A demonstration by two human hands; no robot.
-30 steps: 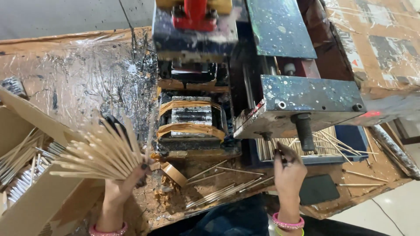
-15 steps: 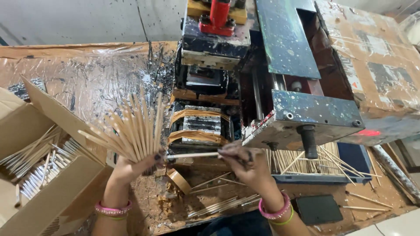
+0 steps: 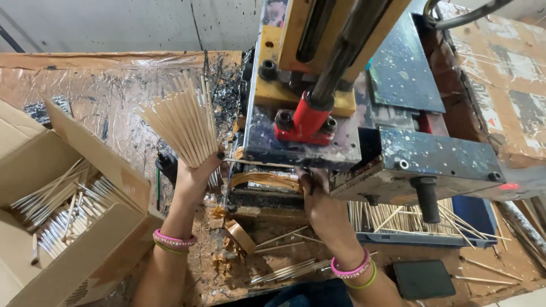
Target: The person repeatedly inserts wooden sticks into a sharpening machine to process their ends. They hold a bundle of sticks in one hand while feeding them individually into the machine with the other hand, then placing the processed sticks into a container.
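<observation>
My left hand [image 3: 199,170] grips a fanned bundle of thin wooden sticks [image 3: 182,119], held upright just left of the paint-spattered press machine [image 3: 318,113]. My right hand [image 3: 321,199] reaches under the machine's front plate, fingers hidden in the slot by the tan band-wrapped holder [image 3: 264,181]; whether it holds a stick there I cannot tell. Both wrists wear pink and green bangles.
An open cardboard box [image 3: 85,250] at the left holds several finished sticks [image 3: 62,207]. A blue tray [image 3: 475,219] with sticks sits under the machine at the right. Loose sticks [image 3: 290,270] and a dark flat slab [image 3: 424,278] lie near the bench's front edge.
The view has moved in and down toward the machine. My right hand went from holding a single stick in front of the holder to reaching under the machine. The left bundle stayed raised.
</observation>
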